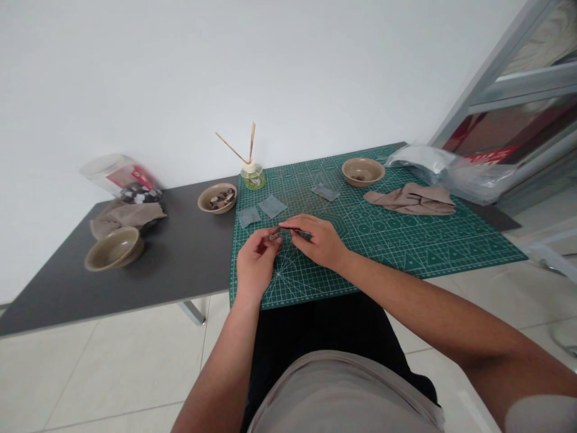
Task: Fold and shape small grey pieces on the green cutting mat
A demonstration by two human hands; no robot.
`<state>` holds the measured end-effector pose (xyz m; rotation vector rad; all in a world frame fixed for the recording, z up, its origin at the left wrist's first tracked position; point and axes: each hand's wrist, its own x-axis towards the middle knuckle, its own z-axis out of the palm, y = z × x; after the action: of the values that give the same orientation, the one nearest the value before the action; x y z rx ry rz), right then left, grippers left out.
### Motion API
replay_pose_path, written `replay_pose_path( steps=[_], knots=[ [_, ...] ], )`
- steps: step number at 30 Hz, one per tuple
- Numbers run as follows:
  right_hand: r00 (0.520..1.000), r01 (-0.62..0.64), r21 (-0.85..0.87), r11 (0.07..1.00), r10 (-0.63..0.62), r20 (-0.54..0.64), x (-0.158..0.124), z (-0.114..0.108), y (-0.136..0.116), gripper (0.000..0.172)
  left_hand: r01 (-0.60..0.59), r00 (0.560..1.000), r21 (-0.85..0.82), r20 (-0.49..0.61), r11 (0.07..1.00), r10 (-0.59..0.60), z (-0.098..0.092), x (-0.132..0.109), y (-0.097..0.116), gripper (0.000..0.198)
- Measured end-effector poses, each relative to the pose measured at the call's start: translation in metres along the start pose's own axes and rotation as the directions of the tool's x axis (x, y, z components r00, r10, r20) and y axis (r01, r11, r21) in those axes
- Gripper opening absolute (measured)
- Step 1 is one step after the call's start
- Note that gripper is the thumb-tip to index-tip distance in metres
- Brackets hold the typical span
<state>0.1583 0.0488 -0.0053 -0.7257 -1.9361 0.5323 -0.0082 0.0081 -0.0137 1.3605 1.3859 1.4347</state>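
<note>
Pinched in the left hand, a small pale-brown chip, too small for detail. Gripped in the right hand, a slender dark tool, nearly level, tip angled just beside the chip. Both held low above a green cutting mat.

red sign: "us" legible, cut off | jar label: unreadable | cutting mat: markings too small

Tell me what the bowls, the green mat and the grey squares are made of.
The bowls look like glazed ceramic, with a smooth tan sheen. The mat seems matte plastic or rubber, flat with printed lines. The grey squares may be sandpaper, dull-surfaced, but that is hard to confirm.
</note>
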Motion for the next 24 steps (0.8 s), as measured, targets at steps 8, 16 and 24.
replay_pose_path(
  steps=[8, 16, 24],
  knots=[
    [0.995, 0.011, -0.007, 1.000, -0.010, 0.096, 0.0000, 0.0025, 0.0006, 0.036, 0.014, 1.000, -0.136, -0.020, 0.991, -0.017, 0.0007, 0.0004, 0.0022, 0.023],
    [0.989, -0.072, 0.080, 0.994, 0.060, 0.136, 0.0041, -0.0001, -0.0003, 0.023, -0.011, 0.999, -0.031, 0.040, 0.999, 0.012, -0.0022, 0.0005, 0.0012, 0.018],
    [0.969, -0.208, 0.142, 0.968, 0.185, 0.162, 0.0066, -0.0009, 0.0002, 0.010, 0.035, 0.998, 0.021, 0.060, 0.999, -0.036, -0.0021, 0.0000, 0.0077, 0.017]
  ],
)
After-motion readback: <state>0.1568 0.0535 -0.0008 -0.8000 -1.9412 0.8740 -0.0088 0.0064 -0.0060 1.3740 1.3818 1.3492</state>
